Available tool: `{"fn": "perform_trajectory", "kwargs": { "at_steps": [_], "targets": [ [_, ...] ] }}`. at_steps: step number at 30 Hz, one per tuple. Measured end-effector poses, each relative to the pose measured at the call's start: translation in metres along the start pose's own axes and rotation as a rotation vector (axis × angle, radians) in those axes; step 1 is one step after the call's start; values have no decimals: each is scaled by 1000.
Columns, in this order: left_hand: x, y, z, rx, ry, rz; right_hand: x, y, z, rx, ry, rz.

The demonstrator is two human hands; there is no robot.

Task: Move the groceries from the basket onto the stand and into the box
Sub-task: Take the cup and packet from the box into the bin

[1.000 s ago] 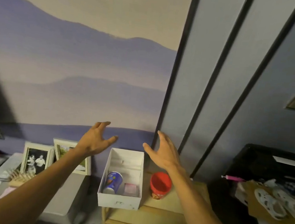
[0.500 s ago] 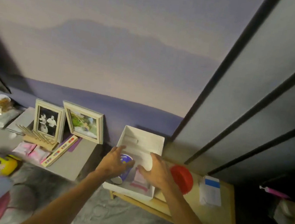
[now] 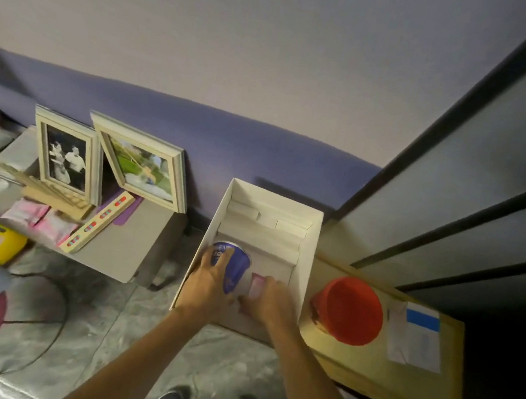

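White box (image 3: 311,237) sits at the left end of the wooden stand (image 3: 398,379), with its far half bare. Inside it, left hand (image 3: 209,286) wraps round the blue cup (image 3: 237,268) and right hand (image 3: 271,302) pinches the pink packet (image 3: 256,285) right beside it. Red tub (image 3: 349,309) and white packet (image 3: 416,338) crowd the stand's right side.

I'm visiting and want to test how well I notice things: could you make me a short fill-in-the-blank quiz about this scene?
1. The left hand holds a ____ cup inside the white box.
2. The right hand holds a small ____ packet in that box.
3. A ____ tub stands on the wooden stand, right of the box.
4. ____ picture frames stand left of the box.
Missing words: blue; pink; red; two.
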State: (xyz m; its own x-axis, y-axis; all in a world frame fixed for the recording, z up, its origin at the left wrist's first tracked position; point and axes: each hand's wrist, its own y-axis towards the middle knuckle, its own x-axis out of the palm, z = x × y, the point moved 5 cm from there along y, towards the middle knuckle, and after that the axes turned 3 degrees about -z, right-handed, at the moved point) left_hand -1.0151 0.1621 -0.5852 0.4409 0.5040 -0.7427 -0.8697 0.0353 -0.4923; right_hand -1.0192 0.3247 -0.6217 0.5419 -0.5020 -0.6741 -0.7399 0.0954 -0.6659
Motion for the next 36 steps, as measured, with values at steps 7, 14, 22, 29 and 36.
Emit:
{"fn": "perform_trajectory", "kwargs": {
  "at_steps": [7,14,22,29,36],
  "targets": [
    [2,2,0,-11,-29,51,5,2,7,21,96,72],
    [-49,-15,17,121,-152,235,-60,-36,-22,-204,295,245],
    [-156,-51,77,225,-394,316,-187,-103,-34,-435,380,390],
    [-199,-101,154,490,-359,307,-269,-186,-26,-488,425,540],
    [-176,-138,242,817,-426,69,-297,-292,56,-315,475,824]
  ]
}}
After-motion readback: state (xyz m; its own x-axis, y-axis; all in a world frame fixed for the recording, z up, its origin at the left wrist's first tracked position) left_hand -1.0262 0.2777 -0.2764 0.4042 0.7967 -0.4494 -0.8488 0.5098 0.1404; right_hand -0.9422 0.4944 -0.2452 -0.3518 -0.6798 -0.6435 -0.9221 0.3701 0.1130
